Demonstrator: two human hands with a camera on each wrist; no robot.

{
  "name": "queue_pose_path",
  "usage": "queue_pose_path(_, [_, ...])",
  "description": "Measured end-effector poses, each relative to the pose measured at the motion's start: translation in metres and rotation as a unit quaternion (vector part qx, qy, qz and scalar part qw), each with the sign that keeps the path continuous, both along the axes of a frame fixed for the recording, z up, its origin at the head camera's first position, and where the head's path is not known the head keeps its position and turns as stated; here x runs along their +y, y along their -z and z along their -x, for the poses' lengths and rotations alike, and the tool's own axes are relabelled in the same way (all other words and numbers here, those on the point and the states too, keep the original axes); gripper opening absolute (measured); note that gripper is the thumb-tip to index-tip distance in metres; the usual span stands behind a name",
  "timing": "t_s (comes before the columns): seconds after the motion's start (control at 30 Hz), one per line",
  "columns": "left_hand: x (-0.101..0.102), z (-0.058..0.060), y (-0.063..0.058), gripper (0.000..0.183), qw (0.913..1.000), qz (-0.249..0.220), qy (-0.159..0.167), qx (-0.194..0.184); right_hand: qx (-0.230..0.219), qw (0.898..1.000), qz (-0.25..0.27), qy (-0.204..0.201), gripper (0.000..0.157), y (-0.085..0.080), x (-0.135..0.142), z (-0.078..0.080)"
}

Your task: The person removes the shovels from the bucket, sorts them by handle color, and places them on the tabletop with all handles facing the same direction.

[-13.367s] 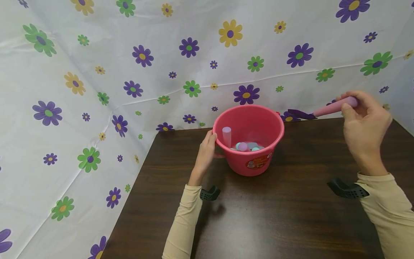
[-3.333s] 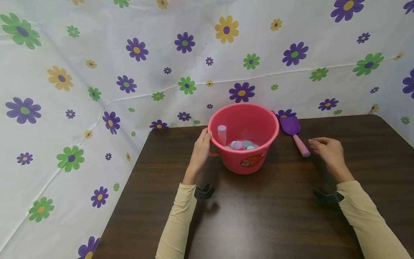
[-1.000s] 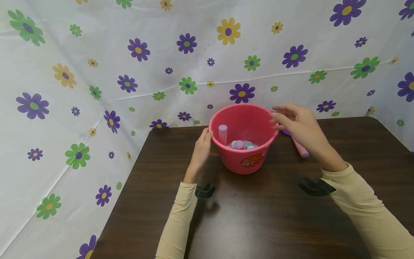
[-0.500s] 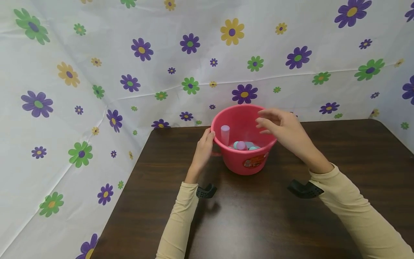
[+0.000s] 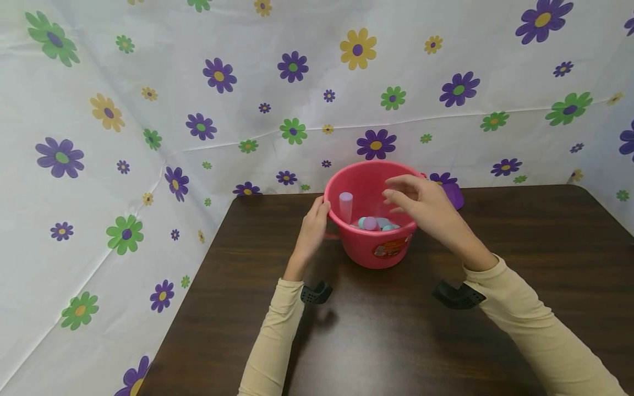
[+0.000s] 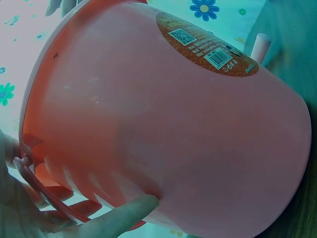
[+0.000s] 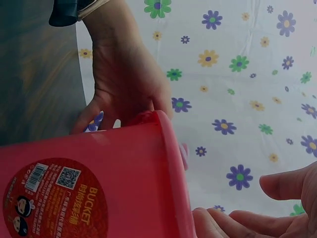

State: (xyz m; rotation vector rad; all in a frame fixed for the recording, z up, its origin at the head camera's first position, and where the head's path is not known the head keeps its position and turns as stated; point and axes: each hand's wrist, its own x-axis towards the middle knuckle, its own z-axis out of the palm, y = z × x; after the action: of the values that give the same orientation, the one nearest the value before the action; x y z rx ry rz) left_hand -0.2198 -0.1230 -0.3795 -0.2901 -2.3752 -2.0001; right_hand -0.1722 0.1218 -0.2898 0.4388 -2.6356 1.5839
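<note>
A pink plastic bucket (image 5: 376, 250) stands on the dark wooden table. My left hand (image 5: 312, 228) grips its left rim; in the left wrist view the thumb (image 6: 121, 215) presses the outer wall (image 6: 148, 124) beside the bucket's handle (image 6: 49, 196). Over the bucket's right rim reaches my right hand (image 5: 428, 206), fingers loosely bent, nothing held. Inside, a pink cylindrical handle (image 5: 346, 208) sticks up, with pink and mint-green rounded pieces (image 5: 369, 224) lower down. The right wrist view shows the right fingertips (image 7: 208, 223) right at the rim (image 7: 173, 163).
A toy shovel's purple blade (image 5: 453, 196) shows behind the right hand, which hides its handle in the head view; that pink handle (image 6: 261, 48) shows in the left wrist view. A flower-print white sheet (image 5: 238, 33) hangs behind and left of the table (image 5: 366, 341).
Earlier the right hand held the purple shovel in the air; later the shovel lay on the table. The right hand has since moved left over the bucket. The left hand keeps its grip.
</note>
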Motion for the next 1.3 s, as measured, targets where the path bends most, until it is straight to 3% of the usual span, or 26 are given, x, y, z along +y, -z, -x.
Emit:
queue_pose_path(0.7, [0.0,-0.001,0.001,0.043,1.0,-0.007,-0.003,-0.003,-0.028,0.998,0.049,-0.031,0.045,0.012,-0.005,0.01])
queue_pose_path(1.3, [0.0,-0.001,0.0,0.044,1.0,-0.005,0.002,0.001,-0.048,0.996,0.051,-0.047,0.044,0.018,-0.015,0.019])
